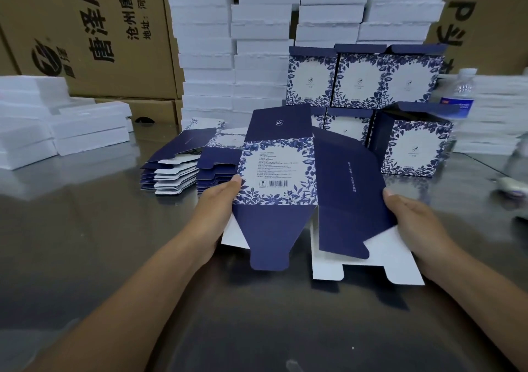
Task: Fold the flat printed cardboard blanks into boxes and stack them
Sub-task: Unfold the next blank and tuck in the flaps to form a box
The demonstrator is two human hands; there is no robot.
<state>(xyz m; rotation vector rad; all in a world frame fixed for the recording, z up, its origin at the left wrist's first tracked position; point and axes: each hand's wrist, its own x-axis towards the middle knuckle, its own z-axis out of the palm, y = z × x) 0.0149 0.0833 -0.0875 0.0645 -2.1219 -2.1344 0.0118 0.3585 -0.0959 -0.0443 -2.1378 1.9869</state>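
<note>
Just above the grey, glossy metal tabletop (pixel 114 243), a flat printed cardboard blank (pixel 278 171) is held partly opened between both hands. One panel shows a white label framed by blue leaf print with a barcode; the next is plain matt navy, and they meet at a creased angle. Navy tabs and white-backed flaps hang from its lower edge. The left hand (pixel 220 209) has its grip on the blank's left edge, thumb on the printed face and fingers behind. The right hand (pixel 411 223) grasps the navy panel's right edge, thumb on top, fingers hidden beneath. Behind the left hand lies a fanned pile of flat blanks (pixel 177 169), navy with white notched tabs. Behind the held blank, folded boxes (pixel 357 80) with the same leaf print stand stacked in two tiers, lids open, with one more folded box (pixel 414 146) at the right. A clear plastic water bottle (pixel 460 94) stands beside it. White foam slabs (pixel 257 43) rise in tall columns behind, flanked by brown corrugated cartons (pixel 100 29).
</note>
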